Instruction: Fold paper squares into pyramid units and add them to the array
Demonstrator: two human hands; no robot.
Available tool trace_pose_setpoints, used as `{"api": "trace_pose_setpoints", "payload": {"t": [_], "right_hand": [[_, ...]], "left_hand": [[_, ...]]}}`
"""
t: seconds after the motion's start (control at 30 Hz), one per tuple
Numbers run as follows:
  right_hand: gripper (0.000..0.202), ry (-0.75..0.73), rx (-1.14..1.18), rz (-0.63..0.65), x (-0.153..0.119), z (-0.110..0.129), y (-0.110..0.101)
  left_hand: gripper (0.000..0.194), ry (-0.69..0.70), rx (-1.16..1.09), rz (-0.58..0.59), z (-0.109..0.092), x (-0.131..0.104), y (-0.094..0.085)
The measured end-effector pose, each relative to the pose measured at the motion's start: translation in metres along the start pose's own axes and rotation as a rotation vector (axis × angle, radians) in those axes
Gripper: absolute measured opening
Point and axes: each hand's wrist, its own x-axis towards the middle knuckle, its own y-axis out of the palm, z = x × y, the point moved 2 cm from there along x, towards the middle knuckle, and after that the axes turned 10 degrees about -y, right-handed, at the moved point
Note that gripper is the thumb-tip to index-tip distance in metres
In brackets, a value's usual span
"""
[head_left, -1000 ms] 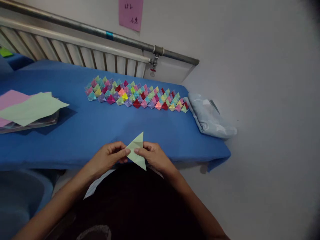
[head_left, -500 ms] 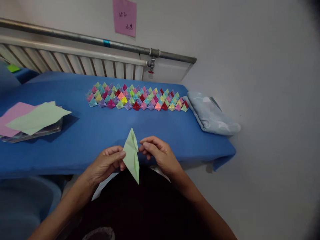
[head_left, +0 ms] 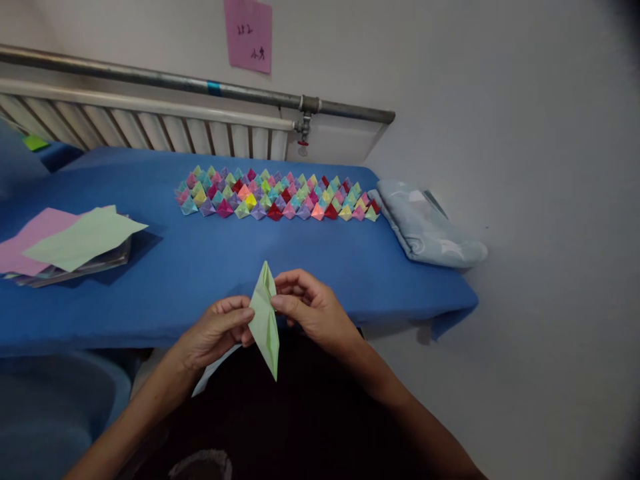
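A folded light green paper [head_left: 263, 323], shaped like a long pointed diamond, is held over the table's front edge. My left hand [head_left: 220, 327] pinches its left side between thumb and fingers. On the opposite side, the thumb and fingers of my right hand [head_left: 313, 307] close on the paper's right edge, near the middle. Behind the hands, rows of small folded paper pieces [head_left: 275, 193] in many colours stand on the blue cloth.
Loose green paper [head_left: 85, 237] and pink paper [head_left: 30, 240] lie on a stack at the left of the blue-covered table [head_left: 190, 267]. A folded grey-blue cloth [head_left: 425, 223] sits at the right end. A radiator [head_left: 200, 137] and pipe run behind; a blue chair [head_left: 55, 400] stands lower left.
My right hand has moved left onto the paper's right edge, which it was just beside before. The paper has turned slightly, and its lower tip sits a little lower.
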Motion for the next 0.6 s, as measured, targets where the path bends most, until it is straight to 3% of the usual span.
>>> {"api": "trace_pose_setpoints", "payload": {"t": [0.43,0.6], "right_hand": [[0.026,0.085,0.062,0.039,0.0021,-0.0013,0.0017],[0.023,0.084,0.052,0.040,0.0018,-0.0003,0.0026]], "left_hand": [[0.029,0.015,0.007,0.075,0.0018,-0.0011,-0.0030],[0.028,0.018,0.011,0.053,0.0014,-0.0020,-0.0035]]}}
